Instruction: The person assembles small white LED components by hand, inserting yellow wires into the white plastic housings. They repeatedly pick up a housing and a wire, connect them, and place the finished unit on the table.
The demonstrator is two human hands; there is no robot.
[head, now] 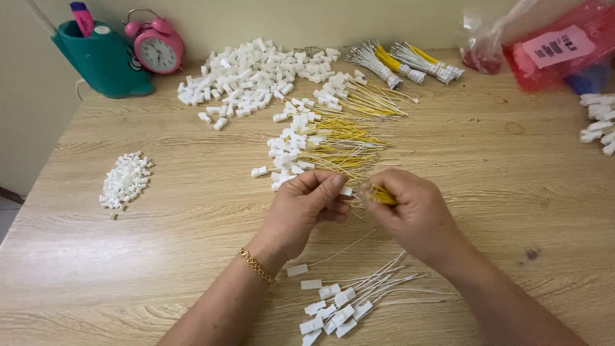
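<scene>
Two hands close together at mid worktop (pixel 128 256), fingers curled and nearly meeting. Left hand (pixel 306 208) pinched shut on a small white plug (pixel 346 191), thumb and fingertips pressed over it, gold bracelet (pixel 257 266) at the wrist. Right hand (pixel 410 208) clamped on a short bunch of yellow wires (pixel 383 196), their ends poking out toward the plug, just beside it; whether wire and plug already touch, impossible to tell. Just behind the hands, a spread of yellow wires with white plugs (pixel 327 144) lying in loose rows. Near the front edge, a fan of white wires with plugs (pixel 349 304). Far back, a big heap of loose white plugs (pixel 250 74), and beside it banded bundles of grey and yellow wire (pixel 400 63). Off to the left, well apart, a little pile of tiny white pieces (pixel 125 181). In the back left corner, a teal holder (pixel 102 61) with a pink alarm clock (pixel 157 46) touching its side. At the back right, a red plastic bag (pixel 564 54) bearing a white rectangular label (pixel 558 46), with a smaller clear bag (pixel 480 48) just left of it. More white plugs (pixel 599 122) at the right edge.
</scene>
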